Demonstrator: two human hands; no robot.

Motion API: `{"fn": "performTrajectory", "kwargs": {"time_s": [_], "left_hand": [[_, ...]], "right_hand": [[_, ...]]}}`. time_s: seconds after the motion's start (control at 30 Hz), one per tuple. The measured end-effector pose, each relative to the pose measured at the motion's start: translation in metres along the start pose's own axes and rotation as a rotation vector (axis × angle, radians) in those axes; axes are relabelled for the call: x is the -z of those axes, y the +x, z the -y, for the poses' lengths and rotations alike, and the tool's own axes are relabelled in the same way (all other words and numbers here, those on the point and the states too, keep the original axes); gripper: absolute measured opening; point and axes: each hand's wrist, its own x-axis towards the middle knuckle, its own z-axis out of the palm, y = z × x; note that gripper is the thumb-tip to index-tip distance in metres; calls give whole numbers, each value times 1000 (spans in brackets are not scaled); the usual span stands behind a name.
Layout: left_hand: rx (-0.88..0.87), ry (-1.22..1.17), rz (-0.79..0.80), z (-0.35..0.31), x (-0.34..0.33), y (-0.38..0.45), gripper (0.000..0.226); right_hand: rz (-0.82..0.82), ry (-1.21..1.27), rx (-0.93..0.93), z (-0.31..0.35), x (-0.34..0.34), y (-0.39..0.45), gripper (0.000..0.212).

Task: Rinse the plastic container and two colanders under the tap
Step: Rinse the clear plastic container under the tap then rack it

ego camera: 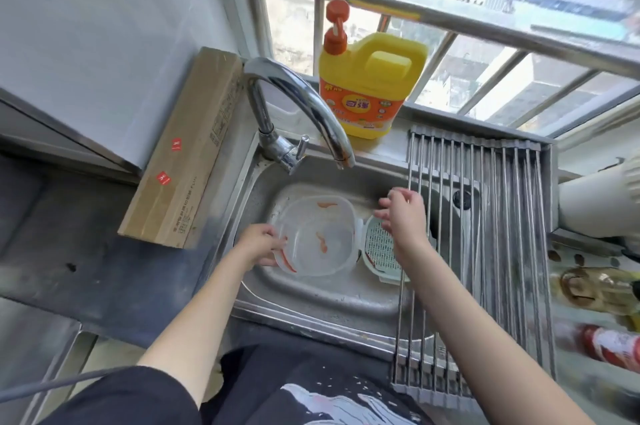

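Head view, sink: A person stands over a steel sink [332, 289] at mid-frame, both bare arms reaching in from the lower edge.
Left hand: The left hand [261, 244] grips the near-left rim of a clear plastic container [318, 237], fingers curled round the edge; the tub sits low in the basin, streaked with red-orange residue.
Right hand: The right hand [403, 213] hovers above the basin's right side with fingers loosely spread, holding nothing.
Colander: A pale green colander [379, 248] lies just right of the container, touching it and partly under the right wrist; a second colander cannot be made out.
Tap: The chrome tap [304, 106] arches from the upper left, spout ending above the basin's far edge; no water is visible.
Progress: Judging by the residue and dry spout, rinsing appears barely begun, with all items still to do.
Room: A roll-up drying rack [485, 251] covers the sink's right part, narrowing the opening; a cardboard box [180, 151] crowds the left surface, and a yellow detergent bottle [367, 85] stands on the sill behind.
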Motion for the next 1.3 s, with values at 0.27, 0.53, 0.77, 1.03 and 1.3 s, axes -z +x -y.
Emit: {"fn": "performTrajectory", "kwargs": {"time_s": [0.27,0.53,0.77,1.03,1.3], "left_hand": [[255,-246,219,-7,9,-23,11],[534,-270,588,-18,11,-39,36],[423,-427,564,-25,15,-60,21],[35,-79,219,-72,33,-81,9],[-102,143,-8,-88,58,-78,6]], "right_hand": [[126,-125,310,62,-6,-26,18],[297,-490,166,64,-14,-33,20],[259,-387,172,81,1,-36,22],[76,-260,563,180,3,-32,23],[137,-387,772,252,-45,-20,26]]}}
